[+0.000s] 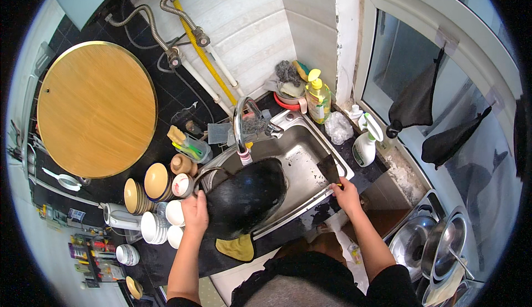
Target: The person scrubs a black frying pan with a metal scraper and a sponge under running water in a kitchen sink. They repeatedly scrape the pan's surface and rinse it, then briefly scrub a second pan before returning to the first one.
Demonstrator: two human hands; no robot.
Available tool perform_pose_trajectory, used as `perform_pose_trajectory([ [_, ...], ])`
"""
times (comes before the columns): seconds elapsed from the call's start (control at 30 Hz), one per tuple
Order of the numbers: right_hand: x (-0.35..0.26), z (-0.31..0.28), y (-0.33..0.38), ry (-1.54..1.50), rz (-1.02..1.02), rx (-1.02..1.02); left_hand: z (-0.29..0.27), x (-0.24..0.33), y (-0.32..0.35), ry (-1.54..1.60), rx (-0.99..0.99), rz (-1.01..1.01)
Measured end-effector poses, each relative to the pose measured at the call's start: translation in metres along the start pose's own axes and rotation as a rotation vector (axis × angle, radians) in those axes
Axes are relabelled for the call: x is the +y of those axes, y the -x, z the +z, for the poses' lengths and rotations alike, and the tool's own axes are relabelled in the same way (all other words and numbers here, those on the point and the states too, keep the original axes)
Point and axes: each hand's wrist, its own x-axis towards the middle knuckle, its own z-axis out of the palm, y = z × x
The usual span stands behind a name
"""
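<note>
My left hand (195, 214) is closed on the left edge of a black wok (244, 196). The wok is tilted over the left part of the steel sink (302, 160), just below the curved faucet (239, 127). Over the sink's right front corner, my right hand (346, 195) is closed around a dark flat-bladed tool (329, 169). Its blade points up and left, apart from the wok; its grip is hidden in my fingers. Small dark bits lie on the sink's bottom. A yellow-green cloth (235, 248) hangs at the counter's front edge below the wok.
Stacked white bowls (153, 227) and tan bowls (157, 182) stand close to my left hand. A yellow-capped soap bottle (318, 99) and a white spray bottle (366, 143) stand beyond and right of the sink. Metal pans (413, 240) sit at the lower right.
</note>
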Motion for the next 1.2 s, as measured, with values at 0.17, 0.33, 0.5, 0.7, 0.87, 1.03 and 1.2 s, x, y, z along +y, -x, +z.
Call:
perform_pose_trajectory([
  [0.17,0.014,0.014,0.002,-0.468,0.099,-0.099,0.029,0.044,-0.001,-0.275,-0.137,0.219],
  [0.33,0.014,0.021,0.009,-0.523,0.184,-0.174,0.062,0.049,0.003,-0.357,-0.227,0.283],
  [0.5,0.017,0.021,0.009,-0.534,0.193,-0.149,0.111,0.065,0.014,-0.307,-0.398,0.302],
  [0.7,0.013,0.011,0.015,-0.579,0.175,-0.097,0.181,0.071,0.026,-0.169,-0.501,0.307],
  [0.87,0.019,-0.002,0.024,-0.542,0.175,-0.051,0.226,0.074,0.034,-0.108,-0.523,0.236],
  [1.03,0.031,-0.005,0.03,-0.565,0.173,-0.045,0.259,0.078,0.036,-0.077,-0.54,0.211],
  [1.2,0.023,-0.004,0.038,-0.524,0.217,-0.035,0.303,0.064,0.033,-0.052,-0.475,0.164],
])
